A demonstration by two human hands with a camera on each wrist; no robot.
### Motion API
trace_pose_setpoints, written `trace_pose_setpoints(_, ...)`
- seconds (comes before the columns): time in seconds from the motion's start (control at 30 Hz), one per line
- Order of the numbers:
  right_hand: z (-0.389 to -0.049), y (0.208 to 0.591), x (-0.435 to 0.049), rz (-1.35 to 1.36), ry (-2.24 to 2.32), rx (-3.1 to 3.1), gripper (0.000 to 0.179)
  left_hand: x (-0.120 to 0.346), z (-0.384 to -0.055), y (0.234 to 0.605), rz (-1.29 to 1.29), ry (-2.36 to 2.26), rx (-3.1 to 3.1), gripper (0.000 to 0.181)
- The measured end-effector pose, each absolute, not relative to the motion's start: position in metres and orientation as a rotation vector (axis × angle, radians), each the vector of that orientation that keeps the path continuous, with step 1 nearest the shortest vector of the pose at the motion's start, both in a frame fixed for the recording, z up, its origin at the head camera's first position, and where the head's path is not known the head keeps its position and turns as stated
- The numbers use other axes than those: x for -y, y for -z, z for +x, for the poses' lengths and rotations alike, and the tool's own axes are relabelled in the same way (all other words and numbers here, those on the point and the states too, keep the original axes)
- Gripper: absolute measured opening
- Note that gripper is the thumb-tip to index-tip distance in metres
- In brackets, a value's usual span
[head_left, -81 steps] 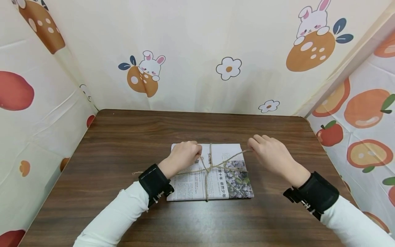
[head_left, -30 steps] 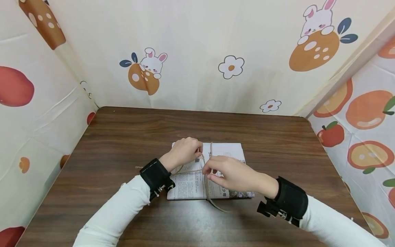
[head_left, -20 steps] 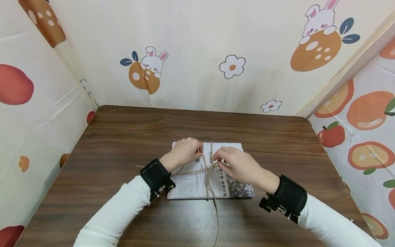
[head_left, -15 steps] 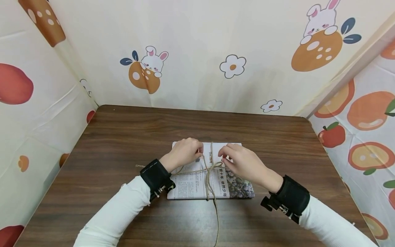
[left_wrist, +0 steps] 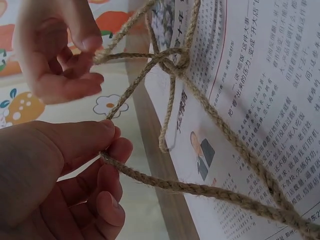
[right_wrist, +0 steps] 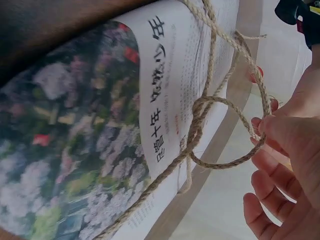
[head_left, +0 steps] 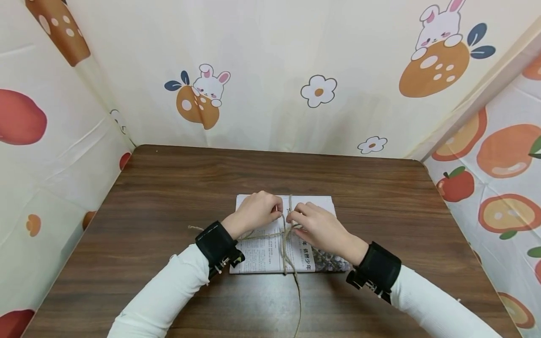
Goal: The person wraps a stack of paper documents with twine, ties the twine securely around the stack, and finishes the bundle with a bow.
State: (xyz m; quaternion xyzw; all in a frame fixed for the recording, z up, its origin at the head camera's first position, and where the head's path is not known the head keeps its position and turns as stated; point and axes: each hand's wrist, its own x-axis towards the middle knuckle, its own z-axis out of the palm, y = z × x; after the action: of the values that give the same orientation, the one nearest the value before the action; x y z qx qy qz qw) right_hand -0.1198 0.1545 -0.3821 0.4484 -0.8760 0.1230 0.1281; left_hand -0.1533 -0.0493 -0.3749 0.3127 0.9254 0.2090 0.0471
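Observation:
A flat bundle wrapped in newspaper lies on the table, bound crosswise with jute twine. Over the bundle's upper left, my left hand pinches a bend of the twine between thumb and forefinger. My right hand, just to the right of the crossing, pinches a second loop at its fingertips; its other fingers are loosely bent. Between the hands sits a loose knot, seen close up in the left wrist view. One long tail of twine runs down over the bundle's front edge.
The brown wooden table carries the bundle. A short twine end sticks out at the left. Printed cloth walls enclose the back and both sides. Each wrist wears a black strap with a small device.
My right hand let go of the long strand at the right and came in to the knot, taking up a loop. That tail now hangs toward the front. My left hand shifted slightly right.

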Motion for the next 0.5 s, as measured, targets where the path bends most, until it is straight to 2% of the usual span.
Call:
trace_pose_setpoints(0.3,-0.132,0.381,-0.149,1.285,-0.366,2.574,0.012,0.051,-0.154,0.378,0.91,-0.751,-2.764,0.004)
trace_pose_setpoints(0.5,-0.132,0.386,-0.151,1.381,-0.387,2.567,0.012,0.053,-0.154,0.381,0.893,-0.806,-2.735,0.004)
